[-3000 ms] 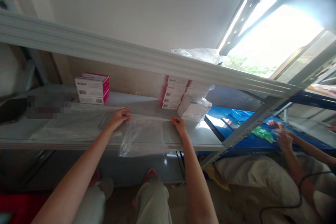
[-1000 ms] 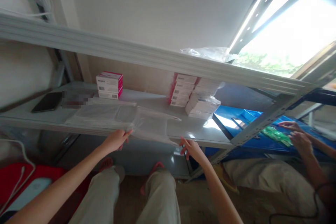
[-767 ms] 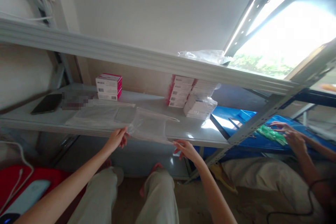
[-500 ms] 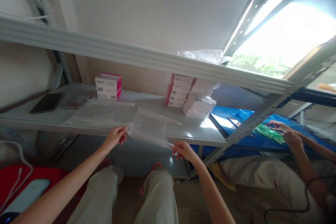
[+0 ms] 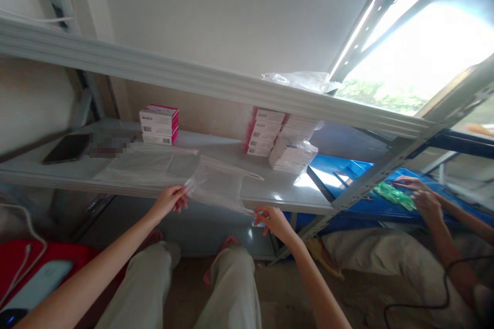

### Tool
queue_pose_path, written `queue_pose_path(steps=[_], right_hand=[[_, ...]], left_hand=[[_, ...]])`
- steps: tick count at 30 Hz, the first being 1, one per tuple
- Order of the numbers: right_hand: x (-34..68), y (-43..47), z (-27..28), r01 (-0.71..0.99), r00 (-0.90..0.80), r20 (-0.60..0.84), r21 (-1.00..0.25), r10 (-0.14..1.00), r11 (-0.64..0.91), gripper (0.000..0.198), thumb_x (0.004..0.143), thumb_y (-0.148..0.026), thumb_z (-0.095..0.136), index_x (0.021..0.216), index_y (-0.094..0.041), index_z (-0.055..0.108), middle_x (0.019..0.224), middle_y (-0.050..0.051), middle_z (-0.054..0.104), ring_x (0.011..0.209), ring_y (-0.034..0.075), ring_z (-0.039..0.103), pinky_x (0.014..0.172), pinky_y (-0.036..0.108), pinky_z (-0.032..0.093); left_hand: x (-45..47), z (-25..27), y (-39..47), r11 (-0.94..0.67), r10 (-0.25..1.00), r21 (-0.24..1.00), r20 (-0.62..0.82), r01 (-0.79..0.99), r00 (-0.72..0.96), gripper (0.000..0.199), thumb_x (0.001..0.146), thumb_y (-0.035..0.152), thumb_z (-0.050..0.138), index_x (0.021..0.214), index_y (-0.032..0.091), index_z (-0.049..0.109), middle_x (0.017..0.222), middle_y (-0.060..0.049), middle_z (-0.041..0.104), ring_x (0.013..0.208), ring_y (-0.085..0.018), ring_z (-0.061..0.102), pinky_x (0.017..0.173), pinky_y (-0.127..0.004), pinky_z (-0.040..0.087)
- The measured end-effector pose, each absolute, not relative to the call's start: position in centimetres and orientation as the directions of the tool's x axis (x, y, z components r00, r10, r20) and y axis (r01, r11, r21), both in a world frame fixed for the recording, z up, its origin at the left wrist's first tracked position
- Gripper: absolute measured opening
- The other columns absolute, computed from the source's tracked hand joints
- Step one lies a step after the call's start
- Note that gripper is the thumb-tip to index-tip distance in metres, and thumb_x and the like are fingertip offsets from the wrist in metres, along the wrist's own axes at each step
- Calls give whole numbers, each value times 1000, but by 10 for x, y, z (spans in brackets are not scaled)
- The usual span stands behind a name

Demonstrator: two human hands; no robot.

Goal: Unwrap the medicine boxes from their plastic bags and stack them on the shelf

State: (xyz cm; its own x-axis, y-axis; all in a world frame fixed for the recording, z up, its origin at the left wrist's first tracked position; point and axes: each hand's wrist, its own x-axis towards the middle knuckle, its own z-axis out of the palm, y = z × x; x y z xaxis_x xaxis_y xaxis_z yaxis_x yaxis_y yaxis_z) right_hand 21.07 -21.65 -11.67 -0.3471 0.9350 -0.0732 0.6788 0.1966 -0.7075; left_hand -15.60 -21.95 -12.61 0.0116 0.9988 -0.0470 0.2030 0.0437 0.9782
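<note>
- A clear plastic bag (image 5: 218, 185) is spread flat on the shelf (image 5: 218, 145), with its near side brought just over the front edge.
- The bag's near left corner is pinched between thumb and forefinger of the left hand (image 5: 173, 199); the other fingers are loosely curled.
- The tip of the near handle (image 5: 247, 211) is pinched by the fingertips of the right hand (image 5: 272, 221), and the strip is drawn out towards it.
- The far handle (image 5: 254, 176) is left untouched, lying on the shelf.
- Judged from how it lies, the laying-out of the bag appears largely done; creases are seen by the left hand, and nothing is seen inside.
- Whether the mouth of the bag is parted cannot be told.
- More clear plastic (image 5: 139, 164) is laid flat just to the left, its layers too faint to be counted.
- Two stacked boxes (image 5: 159, 124) are set behind that plastic, and a plastic-wrapped stack of boxes (image 5: 266, 133) is placed behind and to the right of the bag; neither is touched.
- At the right, a green bundle (image 5: 393, 195) is handled by a co-worker's hands (image 5: 426, 203).
</note>
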Motion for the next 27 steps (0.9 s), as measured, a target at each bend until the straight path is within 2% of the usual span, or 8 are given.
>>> queue_pose_path(steps=[7, 10, 12, 15, 19, 22, 24, 27], right_hand=[[213, -223, -101, 818, -339, 14, -490, 941, 302, 20, 87, -31, 46, 84, -24, 64, 76, -1, 73, 46, 15, 62, 64, 28, 44], [218, -222, -98, 804, -339, 33, -509, 940, 308, 20, 88, -33, 44, 87, -24, 61, 78, -1, 73, 46, 15, 62, 62, 28, 44], [223, -220, -97, 769, -378, -59, -576, 924, 278, 20, 86, -34, 45, 90, -23, 61, 78, -1, 72, 44, 15, 61, 57, 27, 44], [224, -215, -89, 764, -414, -106, -581, 904, 282, 29, 82, -32, 51, 110, -25, 57, 84, -1, 71, 43, 14, 59, 57, 27, 44], [192, -189, -61, 865, -333, 211, -319, 919, 386, 36, 81, -28, 56, 118, -27, 54, 95, 3, 67, 72, 19, 64, 65, 28, 42], [136, -147, -39, 856, -321, 354, -288, 878, 429, 24, 87, -29, 51, 110, -28, 59, 104, 4, 64, 81, 19, 63, 69, 27, 42], [92, -113, -34, 824, -347, 329, -341, 878, 453, 24, 91, -32, 47, 110, -26, 60, 113, 4, 62, 89, 18, 62, 75, 27, 43], [30, -67, -41, 843, -385, 137, -349, 913, 409, 31, 92, -37, 46, 118, -24, 59, 115, 7, 63, 101, 20, 60, 82, 28, 44]], left_hand=[[-160, -133, -224, 57, 994, 990, -44, 130, -102, 46, 73, 61, 53, 72, 15, 61, 48, -3, 60, 35, -12, 50, 36, -22, 29], [-159, -134, -225, 59, 992, 993, -47, 103, -116, 44, 73, 59, 54, 72, 15, 61, 48, -2, 61, 35, -12, 51, 37, -22, 31], [-159, -133, -224, 68, 993, 993, -59, 99, -99, 44, 73, 59, 54, 71, 16, 60, 49, -3, 61, 36, -12, 51, 37, -22, 31], [-158, -131, -222, 81, 996, 991, -76, 105, -52, 43, 72, 60, 54, 68, 17, 59, 49, -3, 62, 35, -12, 51, 36, -21, 32], [-160, -133, -221, 85, 996, 991, -83, 104, -24, 45, 70, 62, 54, 67, 17, 57, 49, -2, 61, 34, -12, 50, 35, -21, 32], [-162, -137, -221, 89, 996, 990, -88, 106, -14, 46, 70, 63, 54, 67, 17, 56, 49, -2, 61, 34, -12, 50, 35, -21, 32], [-162, -140, -221, 102, 995, 989, -101, 110, -11, 46, 71, 63, 54, 66, 17, 56, 49, -2, 61, 34, -12, 50, 35, -21, 33], [-162, -143, -223, 119, 993, 988, -120, 102, 2, 45, 72, 62, 55, 68, 17, 56, 49, -1, 60, 33, -11, 49, 35, -21, 34]])
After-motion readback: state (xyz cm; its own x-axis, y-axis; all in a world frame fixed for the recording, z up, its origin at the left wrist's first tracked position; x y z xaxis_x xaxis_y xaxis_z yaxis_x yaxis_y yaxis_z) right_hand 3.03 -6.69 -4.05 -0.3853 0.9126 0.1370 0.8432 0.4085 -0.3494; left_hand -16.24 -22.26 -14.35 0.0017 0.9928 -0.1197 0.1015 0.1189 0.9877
